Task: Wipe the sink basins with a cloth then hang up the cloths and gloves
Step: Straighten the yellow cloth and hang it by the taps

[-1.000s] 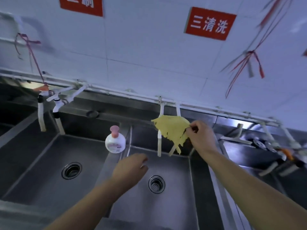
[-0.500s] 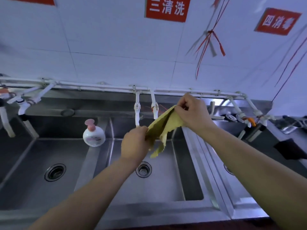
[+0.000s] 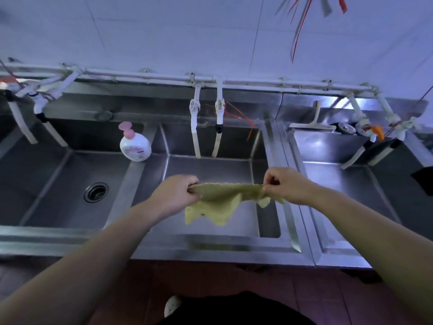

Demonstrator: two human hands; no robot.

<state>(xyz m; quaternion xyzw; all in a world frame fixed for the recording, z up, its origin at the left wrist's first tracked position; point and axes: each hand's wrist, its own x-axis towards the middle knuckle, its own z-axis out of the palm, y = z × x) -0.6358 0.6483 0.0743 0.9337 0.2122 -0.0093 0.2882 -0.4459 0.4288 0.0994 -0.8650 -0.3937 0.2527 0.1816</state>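
A yellow cloth [image 3: 221,202] is stretched out flat between both hands above the middle sink basin [image 3: 210,167]. My left hand [image 3: 174,194] grips its left edge and my right hand [image 3: 284,184] pinches its right edge, with a ragged flap hanging below. The cloth hides the middle basin's drain. Two taps [image 3: 207,118] hang from the white wall pipe [image 3: 152,77] behind this basin. The left basin [image 3: 54,184] and the right basin [image 3: 339,181] lie on either side.
A white soap bottle with a pink pump [image 3: 134,144] stands on the divider between left and middle basins. A squeegee [image 3: 312,121] rests behind the right basin. A dark cloth [image 3: 424,180] lies at the far right. Red strings [image 3: 297,24] hang on the tiled wall.
The cloth came down from the taps to over the middle basin. My left hand took hold of it, and both hands pulled it out wide. The view tilted downward.
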